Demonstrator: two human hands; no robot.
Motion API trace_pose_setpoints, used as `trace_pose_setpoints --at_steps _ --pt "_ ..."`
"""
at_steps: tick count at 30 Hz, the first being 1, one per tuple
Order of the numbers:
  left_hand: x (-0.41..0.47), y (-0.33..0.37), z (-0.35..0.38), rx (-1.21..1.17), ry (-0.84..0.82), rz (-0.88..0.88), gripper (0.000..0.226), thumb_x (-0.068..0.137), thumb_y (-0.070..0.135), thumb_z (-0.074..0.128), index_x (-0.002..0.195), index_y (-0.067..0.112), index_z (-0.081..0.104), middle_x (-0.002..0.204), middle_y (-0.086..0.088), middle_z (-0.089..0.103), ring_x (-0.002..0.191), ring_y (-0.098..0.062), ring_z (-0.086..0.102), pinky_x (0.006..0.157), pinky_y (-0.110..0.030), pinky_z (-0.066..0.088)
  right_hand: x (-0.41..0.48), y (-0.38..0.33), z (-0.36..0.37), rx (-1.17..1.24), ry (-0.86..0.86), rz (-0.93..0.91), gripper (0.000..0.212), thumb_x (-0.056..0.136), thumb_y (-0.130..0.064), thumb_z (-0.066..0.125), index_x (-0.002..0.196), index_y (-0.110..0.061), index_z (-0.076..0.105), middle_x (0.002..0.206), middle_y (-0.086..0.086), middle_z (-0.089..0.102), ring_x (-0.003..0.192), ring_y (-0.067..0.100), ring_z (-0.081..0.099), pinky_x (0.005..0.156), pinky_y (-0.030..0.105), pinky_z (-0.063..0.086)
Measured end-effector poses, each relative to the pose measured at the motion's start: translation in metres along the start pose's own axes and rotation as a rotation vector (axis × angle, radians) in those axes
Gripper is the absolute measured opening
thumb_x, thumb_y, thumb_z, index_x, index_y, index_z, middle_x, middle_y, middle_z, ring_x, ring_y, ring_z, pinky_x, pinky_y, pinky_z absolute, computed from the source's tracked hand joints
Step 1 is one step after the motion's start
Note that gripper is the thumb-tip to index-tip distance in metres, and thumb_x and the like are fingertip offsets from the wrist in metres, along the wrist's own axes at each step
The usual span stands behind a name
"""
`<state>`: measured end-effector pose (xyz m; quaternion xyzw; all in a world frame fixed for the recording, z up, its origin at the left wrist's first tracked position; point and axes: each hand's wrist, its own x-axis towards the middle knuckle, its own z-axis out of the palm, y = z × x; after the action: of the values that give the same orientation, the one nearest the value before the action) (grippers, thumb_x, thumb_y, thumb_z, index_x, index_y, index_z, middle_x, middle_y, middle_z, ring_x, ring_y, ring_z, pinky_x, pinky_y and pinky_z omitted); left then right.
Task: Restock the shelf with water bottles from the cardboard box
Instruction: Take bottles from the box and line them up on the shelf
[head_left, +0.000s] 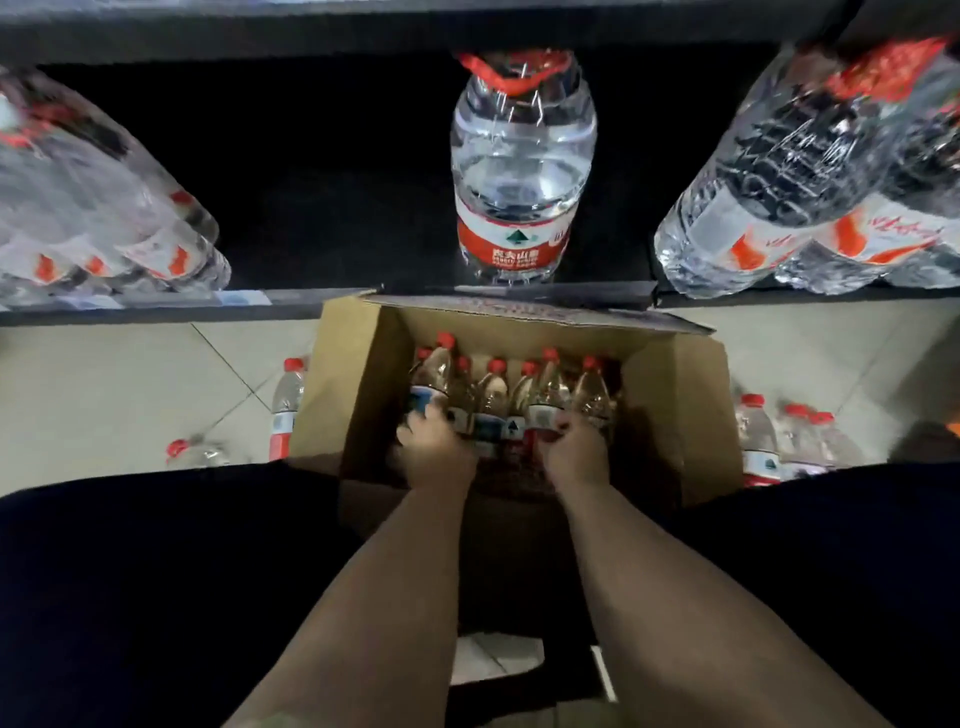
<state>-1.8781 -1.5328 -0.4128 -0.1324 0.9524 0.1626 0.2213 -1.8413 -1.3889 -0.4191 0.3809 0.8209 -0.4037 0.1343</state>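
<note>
Both hands are down inside the open cardboard box (332, 400), which stands on the floor between the person's dark-trousered legs (130, 597); the left hand (434, 444) has its fingers curled round the body of one of the water bottles (493, 395) at the left end of the row, and the right hand (574, 448) is closed in the same way on a bottle toward the right end; the red-capped bottles stand upright and packed close, filling the far part of the box just beyond the knuckles; the box's far flap (545, 312) lies folded out beyond them, touching the front edge of the shelf (156, 312); straight ahead of the hands on that shelf stands a single large bottle (522, 171) with a red label; shrink-wrapped packs of large bottles lie further off, one to the left (104, 208) and one to the right (805, 182); outside the box, left of the left hand, one loose bottle (285, 405) stands against the box wall and another (197, 453) lies on the tiled floor (104, 389); right of the right hand, past the box wall, several small bottles (756, 439) stand together.
</note>
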Motion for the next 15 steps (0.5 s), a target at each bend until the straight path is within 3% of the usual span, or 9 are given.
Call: trace_pose_setpoints --at_steps 4,7,12,15 --pt "0.035 -0.002 0.001 -0.046 -0.069 -0.097 0.066 0.085 0.036 0.067 0.139 0.016 0.036 0.137 -0.012 0.042 0.127 -0.034 0.040 0.099 -0.046 0.040 0.024 0.007 0.022 -0.049 -0.037 0.063 0.035 0.081 -0.020 0.065 0.115 -0.018 0.057 0.107 0.001 0.060 0.102 0.025 0.061 0.083 0.030 0.050" --pt "0.060 -0.008 0.000 -0.112 -0.087 -0.115 0.061 0.091 0.033 0.061 0.141 0.012 0.034 0.142 -0.015 0.038 0.132 -0.036 0.035 0.102 -0.046 0.038 0.038 0.009 0.033 -0.042 0.024 0.154 0.035 0.085 -0.015 0.063 0.119 -0.014 0.055 0.114 0.011 0.061 0.103 0.029 0.060 0.080 0.029 0.046" --pt "0.075 -0.024 0.019 -0.319 -0.230 -0.249 0.076 0.095 0.047 0.051 0.154 0.020 0.013 0.155 -0.016 0.027 0.139 -0.038 0.032 0.109 -0.046 0.030 0.051 0.005 0.054 -0.204 0.073 0.246 0.059 0.083 -0.021 0.069 0.133 -0.001 0.043 0.133 0.019 0.045 0.123 0.034 0.047 0.099 0.037 0.045" --pt "0.078 -0.025 0.022 -0.400 -0.230 -0.326 0.082 0.091 0.060 0.048 0.153 0.016 0.017 0.155 -0.015 0.030 0.139 -0.035 0.034 0.111 -0.042 0.027 0.051 0.007 0.070 -0.272 0.081 0.258 0.068 0.087 -0.024 0.063 0.142 -0.001 0.031 0.146 0.020 0.031 0.135 0.034 0.032 0.109 0.041 0.035"
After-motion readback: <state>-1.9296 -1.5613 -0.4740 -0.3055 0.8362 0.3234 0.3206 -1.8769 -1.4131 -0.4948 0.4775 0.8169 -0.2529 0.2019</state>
